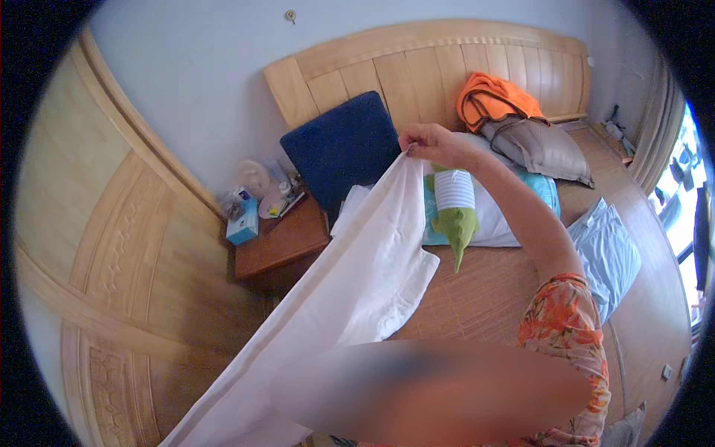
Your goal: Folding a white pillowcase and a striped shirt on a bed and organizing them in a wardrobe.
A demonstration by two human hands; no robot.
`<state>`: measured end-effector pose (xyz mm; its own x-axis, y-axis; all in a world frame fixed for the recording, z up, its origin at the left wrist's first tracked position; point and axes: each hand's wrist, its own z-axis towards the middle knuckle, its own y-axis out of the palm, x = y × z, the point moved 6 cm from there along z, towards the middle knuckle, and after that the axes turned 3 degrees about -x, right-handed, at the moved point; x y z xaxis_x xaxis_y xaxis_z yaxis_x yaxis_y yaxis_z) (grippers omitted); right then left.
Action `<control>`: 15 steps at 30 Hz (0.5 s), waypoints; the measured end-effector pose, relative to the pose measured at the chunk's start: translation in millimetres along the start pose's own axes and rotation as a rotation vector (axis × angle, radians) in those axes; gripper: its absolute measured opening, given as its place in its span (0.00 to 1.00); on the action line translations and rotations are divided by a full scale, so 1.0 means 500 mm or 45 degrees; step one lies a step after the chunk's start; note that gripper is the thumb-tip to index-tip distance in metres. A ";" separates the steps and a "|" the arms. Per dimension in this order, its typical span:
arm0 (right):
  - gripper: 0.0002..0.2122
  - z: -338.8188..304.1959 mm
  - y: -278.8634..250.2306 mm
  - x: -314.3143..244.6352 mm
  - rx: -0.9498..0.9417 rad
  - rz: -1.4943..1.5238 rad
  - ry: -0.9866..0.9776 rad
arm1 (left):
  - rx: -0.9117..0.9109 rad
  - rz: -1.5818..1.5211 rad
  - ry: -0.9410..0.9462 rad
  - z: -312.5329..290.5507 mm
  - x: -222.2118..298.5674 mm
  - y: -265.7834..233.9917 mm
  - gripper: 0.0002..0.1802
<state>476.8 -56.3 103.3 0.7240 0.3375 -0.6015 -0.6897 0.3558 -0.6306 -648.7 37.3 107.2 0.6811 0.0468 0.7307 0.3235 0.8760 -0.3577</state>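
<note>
White cloth (372, 276) slants in front of the bed (447, 298), corner raised.
The right hand (432, 145) pinches that corner in its grip (left hand unseen) — best drawn taut, clear of the tabletop (279, 249).

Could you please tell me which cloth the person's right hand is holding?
The long white cloth, pinched at its top by the right hand and hanging down; the orange cloth lies bundled by the headboard.

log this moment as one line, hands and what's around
right hand: pinching white cloth at upper end | left hand: not in view | drape: slanting toward lower left | nearby: dark blue pad, green-and-white item
</note>
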 end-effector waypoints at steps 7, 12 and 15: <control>0.05 -0.012 -0.003 0.052 0.107 0.062 0.082 | -0.020 0.107 0.000 0.005 -0.027 -0.016 0.30; 0.05 -0.008 -0.007 0.080 0.112 0.104 -0.007 | -0.136 0.285 -0.081 0.049 -0.080 -0.040 0.21; 0.04 -0.009 0.013 0.057 -0.038 -0.095 0.129 | -0.394 0.019 -0.042 0.051 -0.103 -0.009 0.23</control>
<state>493.0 -48.4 79.8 0.7708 0.2209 -0.5976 -0.6345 0.3501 -0.6890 -702.1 43.5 85.9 0.6675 0.0787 0.7404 0.5013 0.6878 -0.5250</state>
